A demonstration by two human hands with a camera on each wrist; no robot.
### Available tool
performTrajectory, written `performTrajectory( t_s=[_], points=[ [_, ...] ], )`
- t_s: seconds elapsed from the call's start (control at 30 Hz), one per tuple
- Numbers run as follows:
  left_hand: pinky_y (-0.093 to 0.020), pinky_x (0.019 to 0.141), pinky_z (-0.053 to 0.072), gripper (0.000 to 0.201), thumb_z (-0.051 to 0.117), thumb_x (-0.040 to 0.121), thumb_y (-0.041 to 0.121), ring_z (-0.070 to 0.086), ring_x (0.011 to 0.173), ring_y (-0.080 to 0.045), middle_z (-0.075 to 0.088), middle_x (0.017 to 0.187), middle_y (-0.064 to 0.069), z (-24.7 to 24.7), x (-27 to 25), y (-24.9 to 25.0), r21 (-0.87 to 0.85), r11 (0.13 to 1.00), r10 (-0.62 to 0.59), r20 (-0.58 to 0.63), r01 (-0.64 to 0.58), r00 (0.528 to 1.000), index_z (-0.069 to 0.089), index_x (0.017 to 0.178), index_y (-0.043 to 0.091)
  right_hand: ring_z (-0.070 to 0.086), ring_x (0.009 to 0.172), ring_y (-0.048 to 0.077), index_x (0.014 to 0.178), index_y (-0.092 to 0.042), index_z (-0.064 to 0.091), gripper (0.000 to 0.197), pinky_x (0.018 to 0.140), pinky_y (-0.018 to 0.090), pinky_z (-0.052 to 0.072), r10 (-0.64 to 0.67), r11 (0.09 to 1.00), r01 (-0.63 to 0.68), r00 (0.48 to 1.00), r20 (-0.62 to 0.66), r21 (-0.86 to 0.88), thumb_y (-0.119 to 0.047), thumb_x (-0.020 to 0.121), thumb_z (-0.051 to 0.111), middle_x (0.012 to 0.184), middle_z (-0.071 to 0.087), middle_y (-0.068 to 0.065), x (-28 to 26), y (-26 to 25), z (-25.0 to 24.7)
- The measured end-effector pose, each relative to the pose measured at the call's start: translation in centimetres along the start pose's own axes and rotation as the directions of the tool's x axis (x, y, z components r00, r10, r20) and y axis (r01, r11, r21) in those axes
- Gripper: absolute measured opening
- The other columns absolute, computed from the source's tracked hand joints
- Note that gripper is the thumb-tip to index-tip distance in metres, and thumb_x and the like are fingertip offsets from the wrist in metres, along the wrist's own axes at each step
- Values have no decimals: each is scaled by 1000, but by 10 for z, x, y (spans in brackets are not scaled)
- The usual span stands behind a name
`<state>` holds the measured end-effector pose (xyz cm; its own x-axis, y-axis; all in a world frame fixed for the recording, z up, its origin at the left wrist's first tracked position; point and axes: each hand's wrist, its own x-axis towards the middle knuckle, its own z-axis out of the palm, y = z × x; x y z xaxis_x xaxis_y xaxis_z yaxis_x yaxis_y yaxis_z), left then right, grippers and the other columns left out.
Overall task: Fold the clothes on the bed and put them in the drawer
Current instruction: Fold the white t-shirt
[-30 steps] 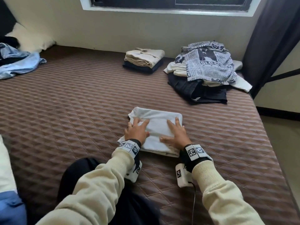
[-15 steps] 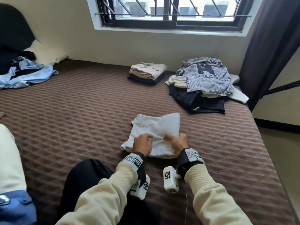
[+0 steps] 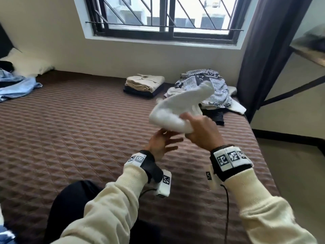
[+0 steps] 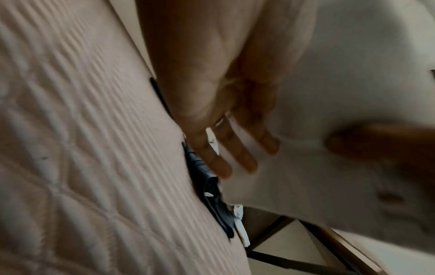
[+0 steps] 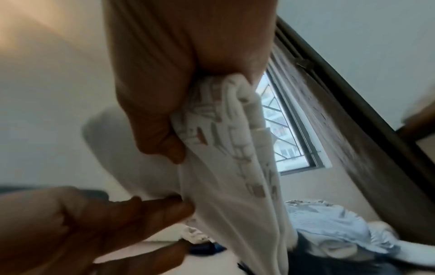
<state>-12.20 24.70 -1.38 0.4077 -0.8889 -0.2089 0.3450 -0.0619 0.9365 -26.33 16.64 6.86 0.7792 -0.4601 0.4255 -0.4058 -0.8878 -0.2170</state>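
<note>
A folded white garment (image 3: 177,110) is up in the air above the brown quilted bed (image 3: 70,138), its far end blurred. My right hand (image 3: 198,131) grips its near edge, thumb and fingers curled round the cloth (image 5: 226,145). My left hand (image 3: 163,143) is just below it with fingers spread and straight (image 4: 226,148), fingertips at the underside of the garment (image 4: 353,93). A folded stack, beige on dark, (image 3: 146,83) lies by the far wall. An unfolded heap topped by a newspaper-print shirt (image 3: 207,88) sits to its right.
Light blue clothes (image 3: 15,85) and a white pillow (image 3: 26,62) lie at the far left of the bed. A dark curtain (image 3: 263,50) hangs at the right beyond the bed's edge, with floor below. The window (image 3: 167,16) is straight ahead.
The white garment lay flat on the bed under both hands; now it is lifted off, held by my right hand with the left opened beneath it. The view has tilted up.
</note>
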Motion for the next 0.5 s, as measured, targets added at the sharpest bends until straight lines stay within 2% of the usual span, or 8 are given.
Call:
performTrajectory(
  t_s=[0.07, 0.13, 0.23, 0.27, 0.33, 0.4, 0.47, 0.5],
  points=[
    [-42, 80, 54, 28, 47, 99, 8, 66, 88, -28, 65, 108, -11, -15, -2, -31, 135, 973, -167, -138, 186, 976, 55, 125, 4, 70, 81, 29, 110, -21, 63, 56, 70, 37, 50, -84, 991, 98, 986, 145, -93, -7, 57, 75, 94, 72, 7, -27, 13, 28],
    [-34, 68, 57, 21, 46, 94, -6, 67, 67, -22, 66, 95, -17, -34, -10, -70, 115, 946, -255, -313, 303, 915, 62, 108, -8, 65, 108, 24, 125, -26, 57, 64, 88, 40, 44, -13, 988, 66, 933, 359, -136, -7, 64, 67, 121, 65, 2, -63, 23, 60],
    [-19, 43, 50, 29, 36, 96, -10, 62, 46, -8, 70, 65, -4, -40, -31, -91, -56, 960, -277, -362, 276, 890, 61, 92, 3, 16, 148, 13, 151, -33, 23, 78, 113, 45, 16, 162, 986, -141, 769, 619, -83, -20, 85, 60, 161, 16, -6, -116, 36, 96],
    [-17, 42, 48, 27, 36, 99, -3, 61, 44, -5, 69, 60, 1, -39, -32, -92, -83, 961, -275, -395, 264, 877, 61, 92, 5, 11, 149, 11, 151, -36, 22, 77, 115, 46, 12, 163, 981, -193, 784, 599, -15, -31, 86, 63, 162, 13, -8, -125, 39, 102],
    [-18, 44, 48, 21, 47, 98, 17, 62, 45, -9, 67, 58, 1, -32, -33, -89, -99, 966, -256, -465, 237, 847, 61, 86, 10, 22, 146, 14, 145, -37, 38, 73, 115, 48, 18, 197, 954, -285, 833, 517, 95, -63, 80, 59, 157, 28, -7, -130, 41, 106],
    [-29, 65, 55, 25, 62, 82, 38, 71, 73, -25, 71, 75, -6, -26, -28, -91, 64, 973, -145, -585, 224, 798, 65, 81, 14, 42, 133, 18, 129, -34, 57, 80, 107, 50, 32, 323, 889, -413, 871, 370, 197, -86, 69, 45, 141, 52, -6, -124, 39, 105],
    [-37, 90, 50, 24, 66, 76, 42, 64, 99, -32, 71, 96, -8, -17, -27, -90, 342, 903, 17, -631, 259, 776, 68, 85, 19, 51, 121, 21, 119, -26, 65, 56, 101, 48, 38, 523, 781, -557, 831, 192, 282, -65, 80, 60, 127, 62, -3, -115, 41, 102],
    [-38, 95, 46, 25, 66, 79, 41, 60, 105, -32, 69, 103, -8, -11, -27, -87, 469, 839, 102, -633, 275, 767, 69, 91, 19, 54, 117, 24, 116, -21, 66, 41, 99, 47, 41, 634, 704, -637, 763, 126, 313, -48, 85, 65, 123, 64, 2, -111, 44, 100]
  ],
)
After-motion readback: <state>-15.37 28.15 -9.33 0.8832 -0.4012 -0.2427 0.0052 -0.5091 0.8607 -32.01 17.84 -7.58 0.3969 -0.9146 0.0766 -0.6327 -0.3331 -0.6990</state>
